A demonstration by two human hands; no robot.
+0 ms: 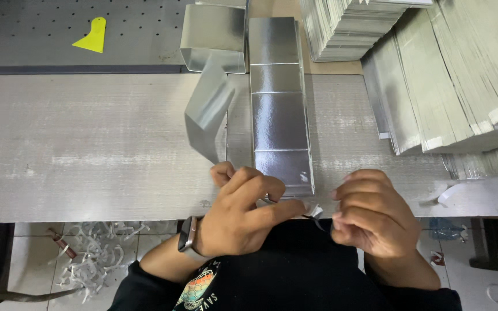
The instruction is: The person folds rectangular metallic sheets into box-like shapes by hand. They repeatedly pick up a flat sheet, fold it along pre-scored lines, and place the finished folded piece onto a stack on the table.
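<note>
Currently both hands pinch a thin strip [316,212] off the silver folded card [280,124] at the bench's [87,150] near edge: left hand [243,210] should brace, right hand [373,210] pull evenly.

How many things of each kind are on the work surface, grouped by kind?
Yellow scraper: 1
Folded silver card strip under the hands: 1
Bent silver card piece: 1
Stacks of flat silver card sheets: about 2, edges overlap
Total: about 5
</note>
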